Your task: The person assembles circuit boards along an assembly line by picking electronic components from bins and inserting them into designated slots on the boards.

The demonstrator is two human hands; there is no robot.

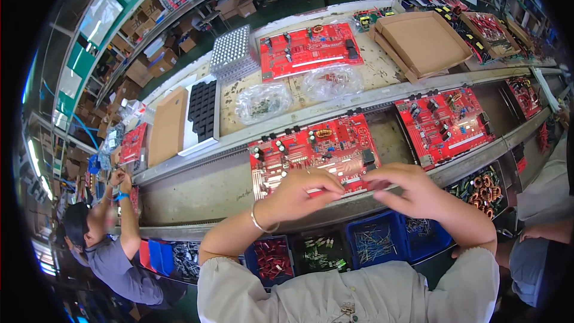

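A: Where's the person working rn?

B: Over the red rectangular circuit board w/ black capacitors and a copper coil [314, 151], lying flat in the conveyor channel, near edge of the bench [382, 93]. Both hands meet just above the board's near edge.

A: Grip?

B: Left hand [299, 194], thin bracelet on the wrist, has thumb and fingertips pinched together, apparently on a small component; too tiny to tell what. Right hand [418, 194] has its fingers curled in toward the left one, prob. pinching the same small part, but the part itself can't be made out.

A: How'd the board handle?

B: Judging by looks: light, stiff, fragile. Best held by its bare edges, not the tall caps or the coil. Small leaded parts likely bend easily, so a fingertip pinch on the body suits them.

A: Around it?

B: Below the hands, at the bench's front edge, blue plastic bins of thin wire-leaded parts [373, 242], a bin of red parts [272, 258], a bin of green parts [320, 251]. Second red board [445, 122] to the right in the same channel, third red board [310, 49] toward the far edge, two clear plastic bags [263, 101] just before it, flat cardboard trays [421, 42] at the far right corner. A co-worker in a grey shirt [110, 263] works at the left end.
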